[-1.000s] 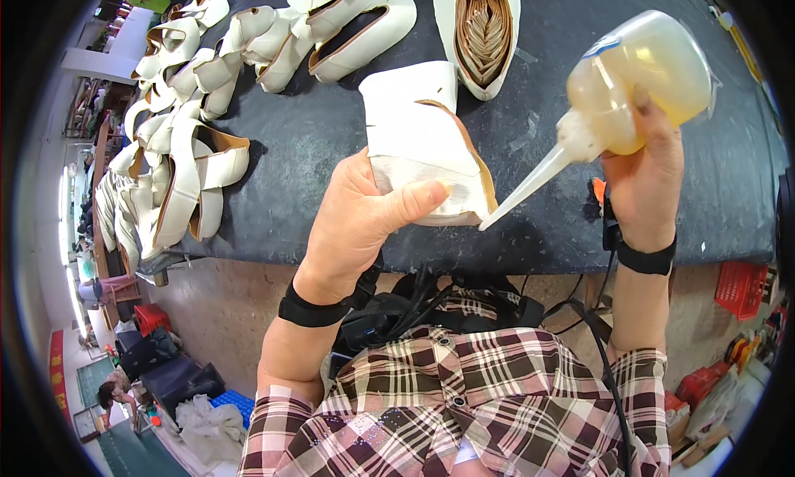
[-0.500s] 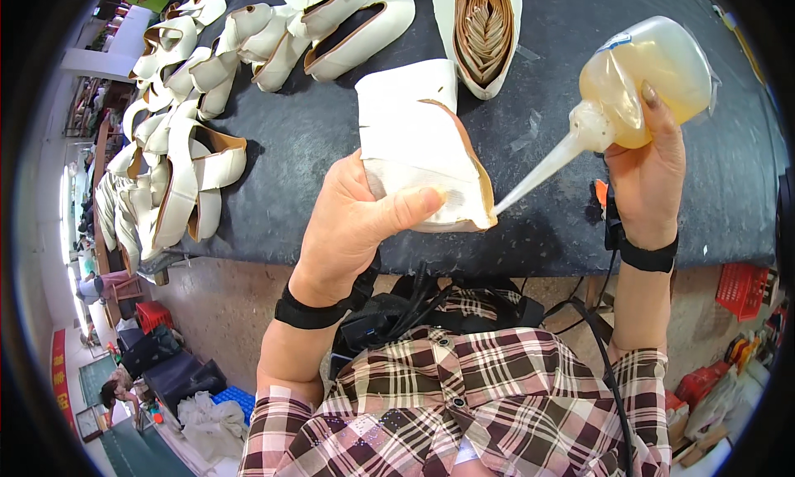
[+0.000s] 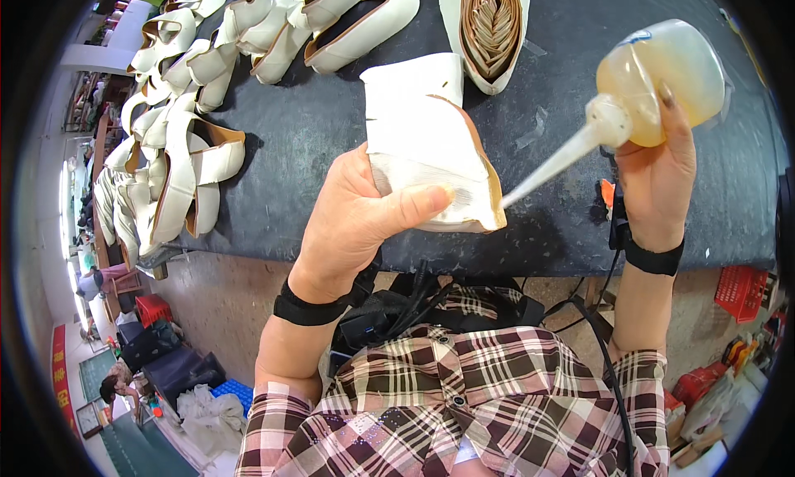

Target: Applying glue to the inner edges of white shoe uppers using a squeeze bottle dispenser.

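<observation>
Cradles squeeze bottle (image 3: pixel 662 71) in right hand (image 3: pixel 658 175), pinches white shoe upper (image 3: pixel 418 121) in left hand (image 3: pixel 352 216): looks light, bendable, best held near left, off tan edge (image 3: pixel 494 191).

I have the left forearm (image 3: pixel 286 353) slanting up and inward from the lower edge, the left grip (image 3: pixel 360 220) clamped, its thumb (image 3: pixel 422 204) laid out toward the right and the other fingers mostly hidden from me. My right forearm (image 3: pixel 644 311) stands nearly upright; the right grip (image 3: pixel 660 175), slightly higher and well apart, is closed too, one digit pointing upward.
</observation>
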Demonstrator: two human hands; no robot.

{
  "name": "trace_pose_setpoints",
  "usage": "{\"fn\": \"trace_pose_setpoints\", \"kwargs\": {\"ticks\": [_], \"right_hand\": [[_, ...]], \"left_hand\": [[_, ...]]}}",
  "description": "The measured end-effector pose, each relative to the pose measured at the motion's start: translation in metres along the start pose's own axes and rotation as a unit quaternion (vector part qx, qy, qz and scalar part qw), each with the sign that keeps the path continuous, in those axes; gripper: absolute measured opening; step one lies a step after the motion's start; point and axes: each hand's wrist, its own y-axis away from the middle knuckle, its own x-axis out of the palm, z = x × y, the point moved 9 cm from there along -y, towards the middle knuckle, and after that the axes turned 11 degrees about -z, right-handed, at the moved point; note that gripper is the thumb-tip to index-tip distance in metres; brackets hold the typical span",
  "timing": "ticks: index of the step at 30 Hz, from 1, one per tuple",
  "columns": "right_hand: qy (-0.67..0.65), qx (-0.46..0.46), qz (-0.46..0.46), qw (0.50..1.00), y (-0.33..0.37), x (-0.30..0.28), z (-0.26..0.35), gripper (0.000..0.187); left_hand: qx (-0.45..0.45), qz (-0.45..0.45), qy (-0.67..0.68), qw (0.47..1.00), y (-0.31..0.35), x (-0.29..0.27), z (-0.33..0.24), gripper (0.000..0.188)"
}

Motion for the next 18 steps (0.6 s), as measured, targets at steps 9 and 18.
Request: {"fn": "trace_pose_setpoints", "kwargs": {"ticks": [9,18], "right_hand": [[-0.022,0.029,-0.049,0.998,0.001,0.001,-0.014,0.033],[-0.042,0.063,-0.065,0.995,-0.004,0.000,-0.018,0.030]], "left_hand": [[0.007,0.005,-0.002,1.000,-0.002,-0.001,0.003,0.032],[-0.015,0.007,0.034,0.999,-0.004,-0.007,-0.005,0.034]]}}
